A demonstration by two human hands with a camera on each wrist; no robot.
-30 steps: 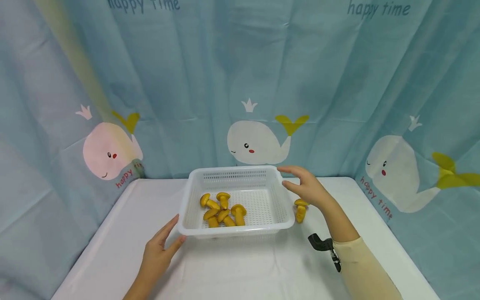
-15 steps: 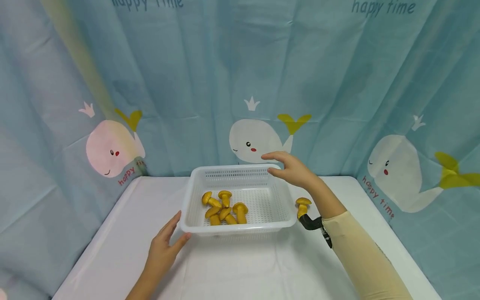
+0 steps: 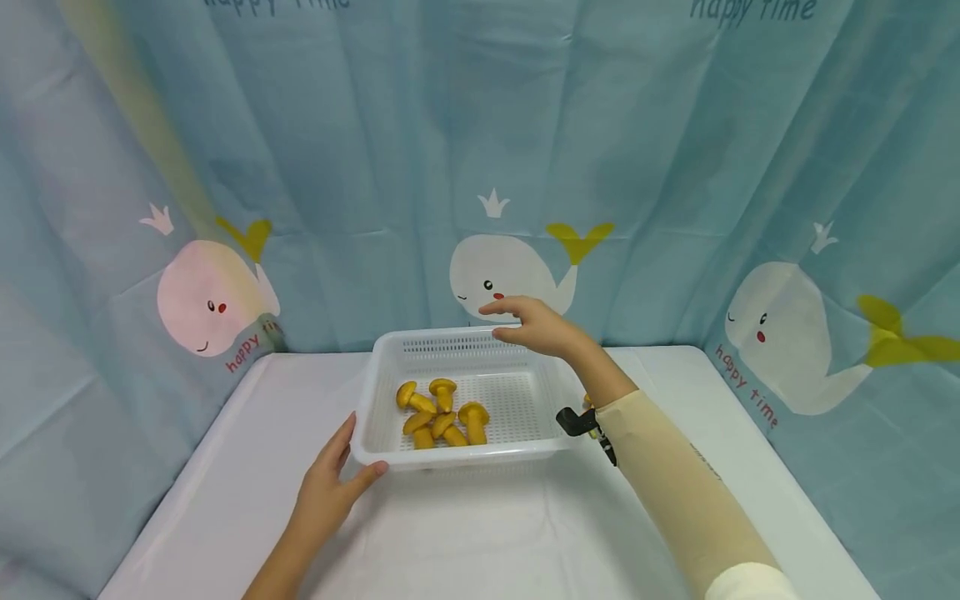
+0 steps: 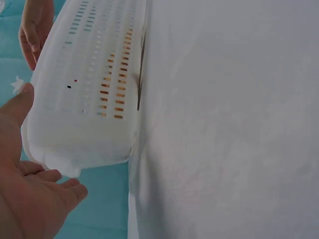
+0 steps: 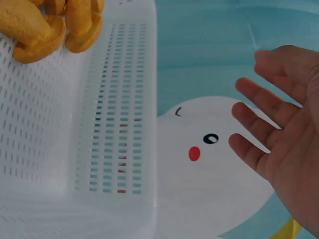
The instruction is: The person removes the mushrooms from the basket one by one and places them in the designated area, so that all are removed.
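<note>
A white plastic basket stands at the far part of the white table. Several yellow toy mushrooms lie in its left half. At the basket's front left corner is my left hand, its thumb by the front rim and its straight fingers along the left end. Over the far rim hovers my right hand, fingers extended, holding nothing. In the right wrist view the right hand appears apart from the basket wall, its palm and loose fingers showing. Another yellow mushroom outside the basket is mostly hidden by the right forearm.
A blue curtain with printed whales hangs right behind the table and along both sides. A black wrist mount juts from the right sleeve and overlaps the basket's right end in the head view.
My right hand has left the basket's right rim, rising and moving left over the far rim. Its forearm now covers the outside mushroom. My left hand stays by the front left corner.
</note>
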